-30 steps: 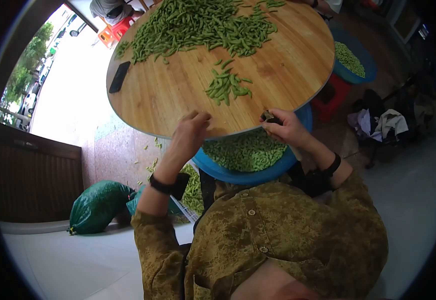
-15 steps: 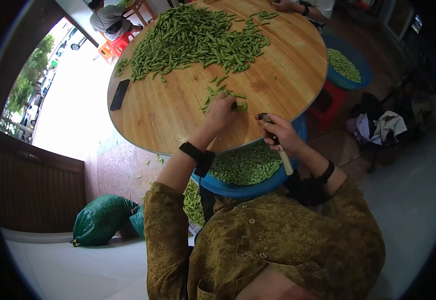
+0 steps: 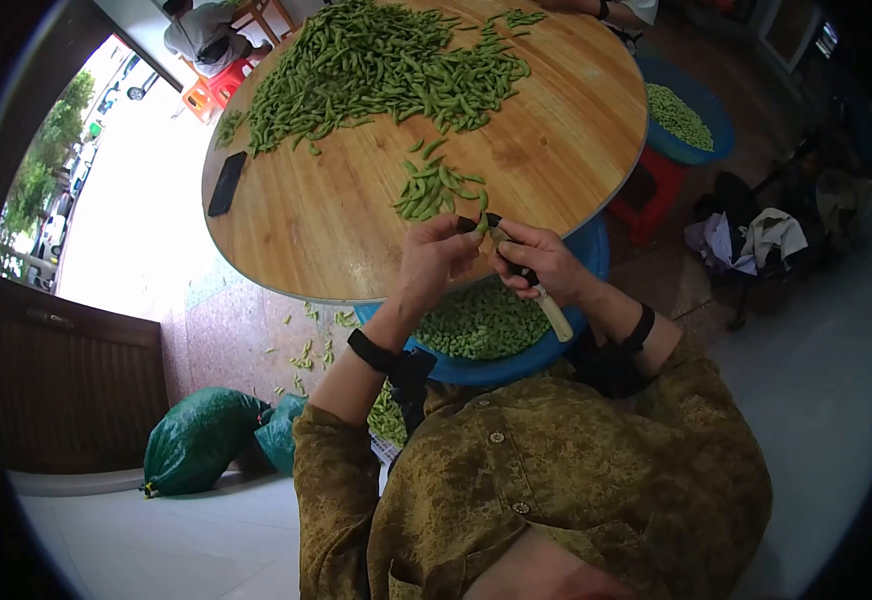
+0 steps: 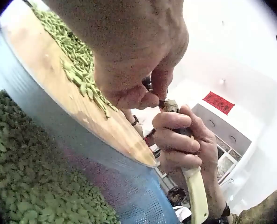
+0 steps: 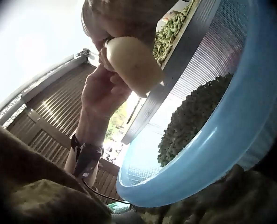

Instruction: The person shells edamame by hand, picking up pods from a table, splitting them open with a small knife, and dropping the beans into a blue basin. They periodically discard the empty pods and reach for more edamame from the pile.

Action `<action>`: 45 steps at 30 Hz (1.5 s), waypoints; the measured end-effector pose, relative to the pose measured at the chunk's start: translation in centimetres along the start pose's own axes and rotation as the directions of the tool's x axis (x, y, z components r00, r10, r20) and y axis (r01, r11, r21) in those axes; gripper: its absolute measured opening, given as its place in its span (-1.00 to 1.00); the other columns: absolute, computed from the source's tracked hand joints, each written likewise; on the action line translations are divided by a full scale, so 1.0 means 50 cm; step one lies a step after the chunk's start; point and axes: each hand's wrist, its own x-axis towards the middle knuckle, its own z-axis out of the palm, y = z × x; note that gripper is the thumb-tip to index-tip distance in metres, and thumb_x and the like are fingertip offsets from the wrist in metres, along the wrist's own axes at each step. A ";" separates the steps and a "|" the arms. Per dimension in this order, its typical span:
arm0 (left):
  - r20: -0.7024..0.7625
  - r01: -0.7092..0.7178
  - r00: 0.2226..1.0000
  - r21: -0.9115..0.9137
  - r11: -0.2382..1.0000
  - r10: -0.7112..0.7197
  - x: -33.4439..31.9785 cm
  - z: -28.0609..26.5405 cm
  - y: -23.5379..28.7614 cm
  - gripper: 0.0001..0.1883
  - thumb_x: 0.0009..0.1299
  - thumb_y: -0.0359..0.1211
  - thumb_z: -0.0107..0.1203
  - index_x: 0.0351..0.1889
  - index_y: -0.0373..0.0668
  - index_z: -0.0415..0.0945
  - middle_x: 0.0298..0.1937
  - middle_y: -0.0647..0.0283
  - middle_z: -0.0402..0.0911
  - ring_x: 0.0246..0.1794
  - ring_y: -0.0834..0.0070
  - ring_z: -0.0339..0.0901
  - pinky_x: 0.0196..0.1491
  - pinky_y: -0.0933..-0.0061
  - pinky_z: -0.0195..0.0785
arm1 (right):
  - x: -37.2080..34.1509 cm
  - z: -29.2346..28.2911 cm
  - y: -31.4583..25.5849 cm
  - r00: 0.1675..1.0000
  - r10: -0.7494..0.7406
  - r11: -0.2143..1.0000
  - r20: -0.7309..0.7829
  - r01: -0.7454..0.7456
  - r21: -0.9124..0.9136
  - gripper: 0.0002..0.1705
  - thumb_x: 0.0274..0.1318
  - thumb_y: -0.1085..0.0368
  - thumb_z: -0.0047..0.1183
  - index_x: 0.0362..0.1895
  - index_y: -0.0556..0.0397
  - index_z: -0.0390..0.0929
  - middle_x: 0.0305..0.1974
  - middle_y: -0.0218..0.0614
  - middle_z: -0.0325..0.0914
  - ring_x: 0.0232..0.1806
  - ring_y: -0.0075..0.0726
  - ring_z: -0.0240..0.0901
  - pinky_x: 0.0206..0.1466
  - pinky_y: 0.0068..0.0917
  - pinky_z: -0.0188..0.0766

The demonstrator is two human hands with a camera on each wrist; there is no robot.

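Note:
My left hand (image 3: pixel 434 258) pinches a green pod (image 3: pixel 482 224) between thumb and fingertips near the table's front edge. Right beside it, my right hand (image 3: pixel 548 262) grips a tool with a pale handle (image 3: pixel 556 318); in the left wrist view the handle (image 4: pixel 196 193) sticks out below the curled fingers. The tool's tip meets the pod, its exact contact hidden by fingers. A small group of pods (image 3: pixel 424 190) lies just beyond on the round wooden table (image 3: pixel 326 220). Under the table edge, a blue basin (image 3: pixel 501 372) holds shelled beans (image 3: pixel 481 322).
A large pod heap (image 3: pixel 356 75) covers the table's far side, with a dark phone (image 3: pixel 227 184) at left. Another blue basin (image 3: pixel 721 125) stands on a red stool (image 3: pixel 653 197) at right. Green sacks (image 3: pixel 199 440) sit on the floor at left. Two other people are partly visible beyond.
My left hand reached onto the small pod group and came back with a pod to my right hand. The right hand has shifted slightly left, still holding the tool.

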 end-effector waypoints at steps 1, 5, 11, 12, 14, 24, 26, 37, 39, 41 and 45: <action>-0.006 -0.018 1.000 -0.006 1.000 0.017 0.000 0.000 -0.001 -0.93 0.30 -0.44 0.12 -0.30 -0.23 0.54 -0.54 0.36 0.51 -0.64 0.69 0.37 -0.57 0.68 0.20 | 0.000 0.001 -0.001 1.000 0.005 1.000 0.001 -0.005 -0.003 -0.63 0.36 0.27 -0.21 0.20 0.04 0.24 -0.40 -0.44 0.36 -0.60 -0.72 0.18 -0.68 -0.77 0.14; -0.015 -0.036 0.999 -0.015 0.999 0.036 -0.008 0.002 0.001 -0.91 0.29 -0.44 0.14 -0.28 -0.23 0.55 -0.53 0.37 0.52 -0.63 0.69 0.38 -0.55 0.69 0.20 | -0.003 0.005 -0.003 1.000 -0.003 0.999 0.027 0.002 0.036 -0.75 0.37 0.28 -0.21 0.04 0.13 0.29 -0.39 -0.38 0.33 -0.59 -0.68 0.20 -0.66 -0.74 0.17; -0.003 -0.116 0.993 0.015 0.993 0.116 -0.013 -0.002 -0.006 -0.90 0.29 -0.46 0.13 -0.25 -0.23 0.55 -0.52 0.35 0.53 -0.61 0.67 0.39 -0.53 0.66 0.23 | -0.010 0.008 0.003 1.000 -0.011 0.997 0.003 0.011 -0.081 -0.80 0.35 0.27 -0.18 -0.05 0.08 0.37 -0.47 -0.47 0.32 -0.62 -0.74 0.17 -0.68 -0.77 0.11; -0.002 -0.122 0.993 0.016 0.992 0.122 -0.011 -0.001 -0.008 -0.90 0.29 -0.46 0.13 -0.25 -0.23 0.55 -0.52 0.35 0.53 -0.61 0.67 0.39 -0.53 0.66 0.23 | -0.007 0.006 -0.001 1.000 -0.025 0.994 0.012 0.026 -0.106 -0.81 0.35 0.27 -0.17 -0.08 0.08 0.39 -0.48 -0.48 0.32 -0.63 -0.74 0.16 -0.68 -0.77 0.11; -0.001 -0.178 0.984 -0.042 0.983 0.178 -0.016 0.001 -0.014 -0.90 0.31 -0.46 0.12 -0.23 -0.23 0.54 -0.49 0.34 0.53 -0.57 0.65 0.41 -0.51 0.64 0.24 | -0.006 0.010 -0.001 0.998 -0.057 0.990 -0.009 0.055 -0.129 -0.81 0.34 0.27 -0.17 -0.08 0.09 0.40 -0.49 -0.48 0.32 -0.64 -0.74 0.16 -0.69 -0.76 0.11; 0.416 0.329 0.908 -0.627 0.706 -0.053 -0.021 -0.015 -0.038 -0.84 0.39 -0.40 0.05 -0.10 -0.18 0.50 -0.50 0.33 0.49 -0.62 0.61 0.33 -0.57 0.61 0.16 | -0.015 0.004 -0.021 0.987 0.087 0.952 0.133 -0.122 0.281 -0.74 0.35 0.31 -0.18 0.05 0.08 0.39 -0.40 -0.39 0.37 -0.62 -0.70 0.18 -0.71 -0.81 0.11; 0.167 0.119 0.984 -0.309 0.944 -0.069 -0.021 -0.009 -0.034 -0.85 0.35 -0.42 0.11 -0.14 -0.19 0.49 -0.49 0.39 0.44 -0.59 0.62 0.34 -0.58 0.58 0.19 | -0.014 -0.008 -0.008 0.991 0.111 0.943 0.080 -0.130 0.305 -0.74 0.35 0.31 -0.19 0.06 0.07 0.39 -0.38 -0.38 0.39 -0.62 -0.70 0.18 -0.71 -0.81 0.11; 0.284 -0.542 0.657 0.821 0.176 0.699 -0.056 0.027 0.006 -0.83 0.18 -0.45 0.25 -0.34 -0.28 0.49 -0.53 0.10 0.51 -0.57 0.31 0.53 -0.52 0.39 0.35 | -0.017 -0.022 0.014 0.972 0.163 0.838 0.167 -0.226 0.496 -0.71 0.36 0.27 -0.18 0.12 0.00 0.30 -0.34 -0.36 0.39 -0.60 -0.70 0.13 -0.71 -0.81 0.10; 0.255 -0.557 0.693 0.783 0.276 0.675 -0.059 0.028 0.006 -0.84 0.20 -0.45 0.24 -0.34 -0.28 0.50 -0.53 0.12 0.53 -0.58 0.36 0.53 -0.52 0.39 0.34 | -0.021 -0.019 0.014 0.973 0.154 0.812 0.173 -0.224 0.538 -0.70 0.35 0.27 -0.17 0.12 0.00 0.30 -0.33 -0.35 0.38 -0.61 -0.71 0.11 -0.72 -0.81 0.08; 0.127 -0.477 0.806 0.718 0.507 0.578 -0.054 0.024 -0.003 -0.88 0.28 -0.43 0.17 -0.37 -0.29 0.50 -0.52 0.19 0.56 -0.59 0.47 0.50 -0.55 0.42 0.30 | -0.023 -0.009 0.001 0.974 0.143 0.817 0.173 -0.215 0.535 -0.71 0.35 0.27 -0.17 0.11 0.00 0.30 -0.33 -0.35 0.38 -0.61 -0.71 0.12 -0.72 -0.81 0.09; -0.001 -0.336 0.932 0.362 0.869 0.361 -0.046 0.020 -0.014 -0.84 0.34 -0.37 0.11 -0.30 -0.31 0.54 -0.52 0.22 0.57 -0.57 0.44 0.53 -0.52 0.44 0.32 | -0.025 -0.007 -0.006 0.982 0.124 0.853 0.141 -0.178 0.490 -0.70 0.35 0.27 -0.17 0.11 0.03 0.29 -0.34 -0.36 0.39 -0.61 -0.70 0.15 -0.72 -0.80 0.10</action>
